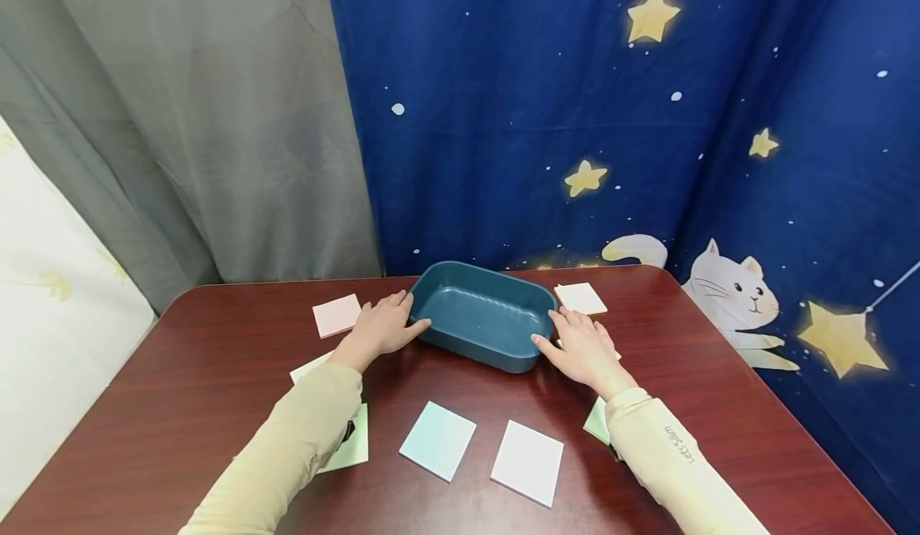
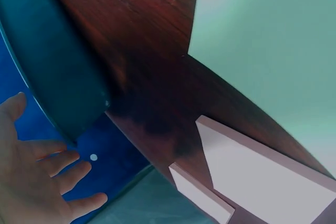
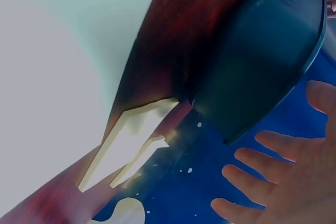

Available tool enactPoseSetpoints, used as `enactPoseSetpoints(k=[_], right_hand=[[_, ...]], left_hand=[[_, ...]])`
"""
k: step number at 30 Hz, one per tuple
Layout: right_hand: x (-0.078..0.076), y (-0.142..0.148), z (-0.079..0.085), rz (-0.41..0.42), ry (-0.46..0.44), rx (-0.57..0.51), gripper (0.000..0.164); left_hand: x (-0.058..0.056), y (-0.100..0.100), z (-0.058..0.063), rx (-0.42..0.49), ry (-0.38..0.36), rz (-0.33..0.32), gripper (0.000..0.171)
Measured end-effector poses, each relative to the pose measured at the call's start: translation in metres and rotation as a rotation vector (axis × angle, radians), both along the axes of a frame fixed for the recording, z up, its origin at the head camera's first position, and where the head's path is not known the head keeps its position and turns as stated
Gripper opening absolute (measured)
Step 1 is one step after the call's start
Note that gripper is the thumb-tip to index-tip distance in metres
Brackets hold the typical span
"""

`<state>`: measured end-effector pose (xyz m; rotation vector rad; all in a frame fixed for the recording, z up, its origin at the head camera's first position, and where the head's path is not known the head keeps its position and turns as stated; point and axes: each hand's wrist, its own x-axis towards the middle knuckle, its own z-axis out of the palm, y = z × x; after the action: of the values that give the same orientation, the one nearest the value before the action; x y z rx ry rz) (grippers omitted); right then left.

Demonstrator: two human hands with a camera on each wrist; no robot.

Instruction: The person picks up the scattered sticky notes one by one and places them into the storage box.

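A dark teal plastic basin [image 1: 474,315], oblong with rounded corners and nothing inside, stands near the table's back edge. My left hand [image 1: 384,327] is at its left end, thumb stretched toward the near rim. At the opposite end is my right hand [image 1: 585,351], thumb and fingers spread by the rim. In the left wrist view the left hand [image 2: 37,182] has extended fingers beside the basin wall [image 2: 47,51]. The right wrist view shows the right hand [image 3: 294,177] with straight, spread fingers and a gap to the basin [image 3: 257,61]. Firm contact cannot be made out.
Several square paper pads lie around the basin: pink [image 1: 336,315], cream [image 1: 582,299], mint [image 1: 438,441], white [image 1: 528,463] and green [image 1: 352,443]. Another green pad [image 1: 596,422] is partly under the right forearm. Curtains [image 1: 503,120] hang behind the reddish-brown table [image 1: 194,391].
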<state>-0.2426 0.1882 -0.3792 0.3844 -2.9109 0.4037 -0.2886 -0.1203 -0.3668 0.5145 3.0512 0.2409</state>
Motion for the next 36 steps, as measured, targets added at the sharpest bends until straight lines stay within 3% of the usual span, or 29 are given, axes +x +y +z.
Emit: enactPoseSetpoints(k=[6,18,36], right_hand=[[0.0,-0.002,-0.004,0.009,-0.016,0.027,0.062],[0.001,-0.004,-0.005,0.023,-0.006,0.048,0.064],[-0.016,0.008,-0.002,0.177,-0.067,0.016,0.062]], left_hand=[[-0.002,-0.002,-0.006,-0.002,0.004,0.005,0.071],[0.003,-0.002,-0.005,0.003,0.015,0.002,0.07],[0.034,-0.009,0.0,-0.022,0.028,-0.029,0.069]])
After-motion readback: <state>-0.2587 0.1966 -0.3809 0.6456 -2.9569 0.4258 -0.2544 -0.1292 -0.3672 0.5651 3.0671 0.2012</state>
